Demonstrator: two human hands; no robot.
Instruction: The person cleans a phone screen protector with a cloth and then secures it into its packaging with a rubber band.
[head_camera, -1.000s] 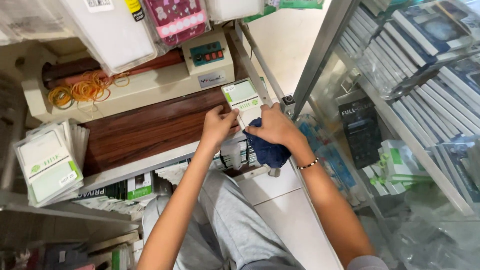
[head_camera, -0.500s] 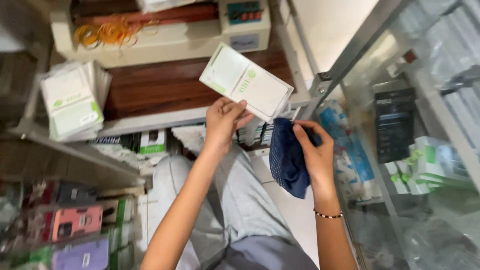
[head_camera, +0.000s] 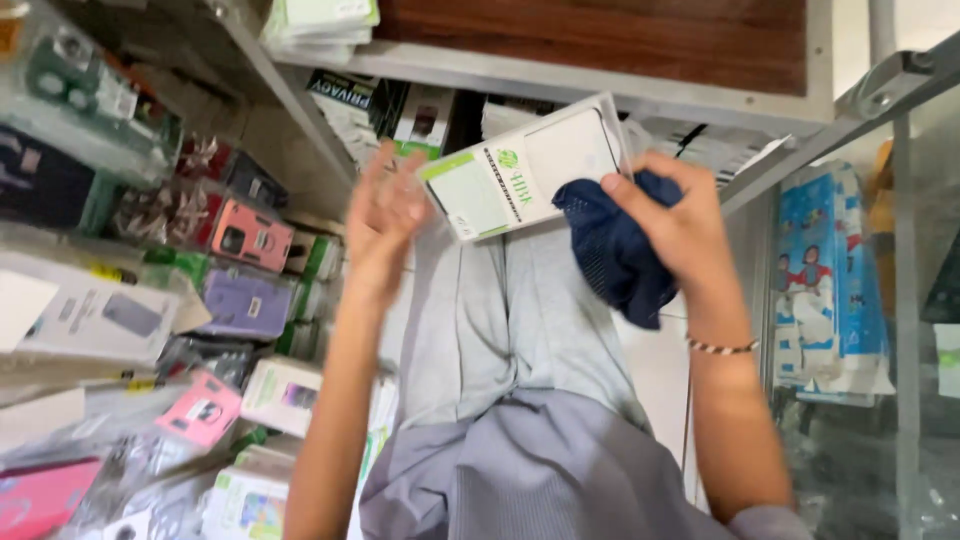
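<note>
A flat white and green package (head_camera: 505, 180) is held up in front of me over my lap. My right hand (head_camera: 685, 225) grips a dark blue cloth (head_camera: 615, 250) and presses it against the package's right end. My left hand (head_camera: 385, 215) is blurred, with its fingers spread. It sits at the package's left edge, touching it or nearly so, with no clear grip. A beaded bracelet (head_camera: 722, 347) is on my right wrist. My grey trousers (head_camera: 520, 400) fill the view below.
Shelves on the left hold several packaged phone cases, among them a pink one (head_camera: 250, 235) and a purple one (head_camera: 245, 300). A wooden counter (head_camera: 600, 40) runs along the top. On the right, a metal-framed glass cabinet (head_camera: 900, 300) holds blue and white packs (head_camera: 825, 270).
The view has tilted down and left. The package has come lower, in front of my lap, and the cloth now lies against it. My left hand has opened at its edge.
</note>
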